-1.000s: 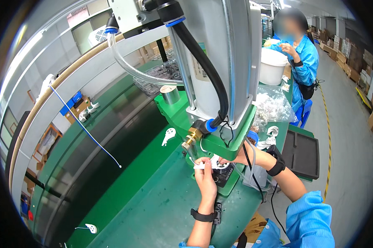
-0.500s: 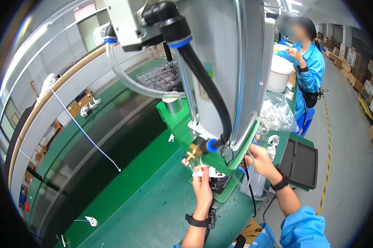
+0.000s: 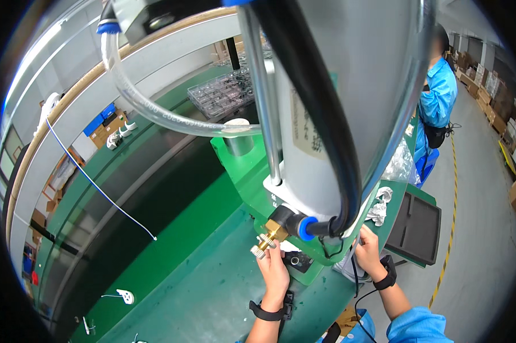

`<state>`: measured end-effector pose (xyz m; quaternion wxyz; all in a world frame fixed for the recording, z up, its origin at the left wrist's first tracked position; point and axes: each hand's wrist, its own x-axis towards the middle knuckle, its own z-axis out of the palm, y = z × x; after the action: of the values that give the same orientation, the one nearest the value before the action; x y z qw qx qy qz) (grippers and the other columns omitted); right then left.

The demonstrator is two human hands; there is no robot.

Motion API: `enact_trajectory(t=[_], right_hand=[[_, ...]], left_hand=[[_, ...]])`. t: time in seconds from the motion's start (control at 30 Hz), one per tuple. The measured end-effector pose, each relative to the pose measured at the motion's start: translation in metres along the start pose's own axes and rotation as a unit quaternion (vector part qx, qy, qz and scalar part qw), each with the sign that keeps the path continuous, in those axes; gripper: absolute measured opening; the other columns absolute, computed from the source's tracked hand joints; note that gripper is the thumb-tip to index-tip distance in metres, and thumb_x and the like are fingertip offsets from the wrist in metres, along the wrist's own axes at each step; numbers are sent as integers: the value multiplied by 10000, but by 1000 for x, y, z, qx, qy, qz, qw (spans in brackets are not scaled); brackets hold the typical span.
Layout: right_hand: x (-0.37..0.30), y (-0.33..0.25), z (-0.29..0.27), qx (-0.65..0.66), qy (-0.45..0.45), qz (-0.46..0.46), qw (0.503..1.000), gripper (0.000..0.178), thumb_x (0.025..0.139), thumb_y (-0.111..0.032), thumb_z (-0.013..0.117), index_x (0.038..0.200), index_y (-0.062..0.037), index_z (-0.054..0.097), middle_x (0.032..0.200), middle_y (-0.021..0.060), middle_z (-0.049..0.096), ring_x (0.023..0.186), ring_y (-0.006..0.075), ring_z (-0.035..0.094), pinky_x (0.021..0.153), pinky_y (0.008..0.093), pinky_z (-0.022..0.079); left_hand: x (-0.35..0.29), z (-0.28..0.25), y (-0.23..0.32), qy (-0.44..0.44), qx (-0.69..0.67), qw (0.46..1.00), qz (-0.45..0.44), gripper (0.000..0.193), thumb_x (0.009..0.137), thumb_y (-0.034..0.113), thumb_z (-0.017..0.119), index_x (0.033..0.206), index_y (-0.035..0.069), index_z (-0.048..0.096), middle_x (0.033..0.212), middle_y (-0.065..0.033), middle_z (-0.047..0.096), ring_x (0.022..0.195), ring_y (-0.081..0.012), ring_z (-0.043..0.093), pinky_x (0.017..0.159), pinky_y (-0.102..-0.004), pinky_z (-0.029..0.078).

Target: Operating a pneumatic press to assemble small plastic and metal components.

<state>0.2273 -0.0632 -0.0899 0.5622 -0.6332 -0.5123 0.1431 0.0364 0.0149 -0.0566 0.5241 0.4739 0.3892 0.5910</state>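
My left hand (image 3: pixel 274 271) is closed under the brass fitting (image 3: pixel 269 235) of a bench press (image 3: pixel 326 131), its fingertips partly covered by that fitting. It pinches a white plastic part (image 3: pixel 289 247), of which only a bit shows beside the black block (image 3: pixel 298 261) on the press base. At the right side of the green press frame (image 3: pixel 241 166), my right hand (image 3: pixel 370 251) has its fingers curled in, the tips hidden behind the frame. What it grips, if anything, is out of sight.
A black hose (image 3: pixel 321 97) and a clear tube (image 3: pixel 155 111) loop around the press. To the left runs a green conveyor belt (image 3: pixel 172 228) carrying a white part with a cord (image 3: pixel 125 296). A black tray (image 3: pixel 415 223) sits at right; a co-worker in blue (image 3: pixel 441 91) stands beyond.
My view has moved closer to the press, which now fills more of the picture. My right hand has moved lower along the frame; the white part in my left hand is more hidden.
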Motion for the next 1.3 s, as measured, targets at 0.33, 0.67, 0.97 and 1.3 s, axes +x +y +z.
enact_trajectory(t=[0.33, 0.67, 0.97, 1.3], right_hand=[[28, -17, -7, 97, 1, -26, 995, 47, 732, 9, 589, 778, 16, 580, 757, 49, 567, 684, 112, 505, 623, 232, 396], [39, -30, -8, 71, -69, -51, 994, 61, 728, -22, 613, 773, 11, 587, 752, 49, 573, 672, 115, 511, 618, 236, 407], [54, -61, 14, 50, -173, -108, 978, 225, 706, -76, 663, 906, -28, 571, 783, 87, 565, 674, 181, 551, 620, 297, 441], [65, -46, 29, -30, -270, -243, 931, 279, 690, -65, 643, 958, -19, 579, 902, 129, 575, 837, 294, 539, 769, 361, 414]], left_hand=[[4, -11, 0, -41, -42, 997, -52, 69, 860, 83, 492, 877, 28, 530, 625, 63, 432, 509, -10, 330, 444, -179, 253], [11, -20, -5, -91, 60, 993, -47, 68, 836, 73, 504, 840, 6, 515, 568, 29, 407, 524, -53, 332, 460, -235, 273], [9, -18, 3, -88, 82, 992, -41, 69, 834, 83, 512, 820, 16, 512, 555, 33, 385, 526, -47, 316, 455, -229, 252], [10, -20, 8, -94, 101, 990, -29, 75, 841, 67, 500, 865, -1, 520, 562, 30, 420, 520, -31, 320, 445, -210, 248]])
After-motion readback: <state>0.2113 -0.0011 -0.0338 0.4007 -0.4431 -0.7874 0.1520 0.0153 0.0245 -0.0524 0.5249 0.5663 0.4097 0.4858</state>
